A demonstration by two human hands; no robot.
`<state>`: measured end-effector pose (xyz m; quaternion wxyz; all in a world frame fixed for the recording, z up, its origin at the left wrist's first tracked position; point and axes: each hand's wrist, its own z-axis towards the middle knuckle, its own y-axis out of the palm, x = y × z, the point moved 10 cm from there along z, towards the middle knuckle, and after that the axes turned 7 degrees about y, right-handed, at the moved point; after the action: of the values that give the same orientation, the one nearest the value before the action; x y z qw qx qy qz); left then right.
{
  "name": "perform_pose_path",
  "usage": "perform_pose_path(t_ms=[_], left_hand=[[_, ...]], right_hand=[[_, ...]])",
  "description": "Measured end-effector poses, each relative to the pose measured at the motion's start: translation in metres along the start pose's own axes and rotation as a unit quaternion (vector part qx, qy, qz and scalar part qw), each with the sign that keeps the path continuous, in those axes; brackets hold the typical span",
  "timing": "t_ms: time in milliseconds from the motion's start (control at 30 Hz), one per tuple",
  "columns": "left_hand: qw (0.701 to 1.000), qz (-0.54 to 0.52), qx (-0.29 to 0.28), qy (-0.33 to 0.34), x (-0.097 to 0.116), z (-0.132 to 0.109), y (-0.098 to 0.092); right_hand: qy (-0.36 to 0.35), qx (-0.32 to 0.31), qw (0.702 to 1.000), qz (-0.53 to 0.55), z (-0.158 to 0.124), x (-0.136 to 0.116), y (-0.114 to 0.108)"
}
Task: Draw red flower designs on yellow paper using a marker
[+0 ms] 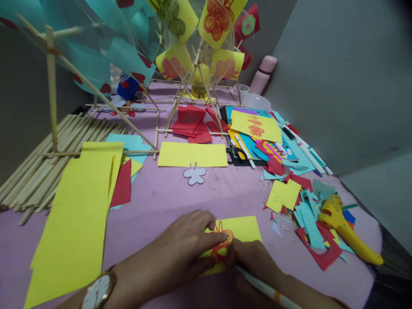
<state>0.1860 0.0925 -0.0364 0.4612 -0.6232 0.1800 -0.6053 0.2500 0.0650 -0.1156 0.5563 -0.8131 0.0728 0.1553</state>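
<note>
A small yellow paper card (246, 228) lies on the pink table near me, with a red butterfly drawn on it in looping lines. My left hand (180, 244) presses the card down, fingers spread, the index fingertip on the drawing. In my right hand (254, 262) is a white marker (267, 287) with an orange band; its tip is hidden behind my fingers at the drawing's lower right. Beyond the card rests a pale butterfly cutout (195, 174). Behind that lies a yellow paper strip (192, 154).
Left are long yellow sheets (74, 214) and bundled wooden sticks (38, 171). Stick-framed wheels with paper panels (195, 64) stand behind. Right are scissors (237, 153), markers (309, 159), paper scraps (310, 227) and a yellow glue gun (349, 234). A pink bottle (264, 75) is at back right.
</note>
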Motion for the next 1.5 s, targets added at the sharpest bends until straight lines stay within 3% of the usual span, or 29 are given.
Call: perform_pose_path(t_ms=[467,600,700,800,1033,1233,1500], left_hand=[[1.000,-0.005,-0.002,-0.004,0.001,0.000,0.000],[1.000,0.001,-0.019,-0.020,-0.001,0.001,0.001],[0.998,0.003,-0.044,-0.038,-0.002,0.001,0.003],[0.997,0.001,-0.058,-0.045,-0.003,0.001,0.004],[0.997,0.005,-0.062,-0.043,-0.004,0.001,0.006],[0.998,0.002,-0.054,-0.040,-0.003,0.001,0.005],[0.998,-0.006,-0.057,-0.039,-0.002,0.002,0.004]], right_hand=[[0.019,-0.060,0.996,0.056,-0.003,0.001,-0.008],[0.006,-0.004,0.986,0.165,-0.012,0.000,-0.027],[-0.011,0.067,0.962,0.266,-0.021,0.003,-0.050],[-0.005,0.082,0.946,0.315,-0.025,0.006,-0.058],[0.066,0.009,0.966,0.251,-0.018,0.006,-0.051],[0.048,0.020,0.974,0.221,-0.017,0.002,-0.053],[0.043,0.015,0.985,0.169,-0.011,0.007,-0.040]])
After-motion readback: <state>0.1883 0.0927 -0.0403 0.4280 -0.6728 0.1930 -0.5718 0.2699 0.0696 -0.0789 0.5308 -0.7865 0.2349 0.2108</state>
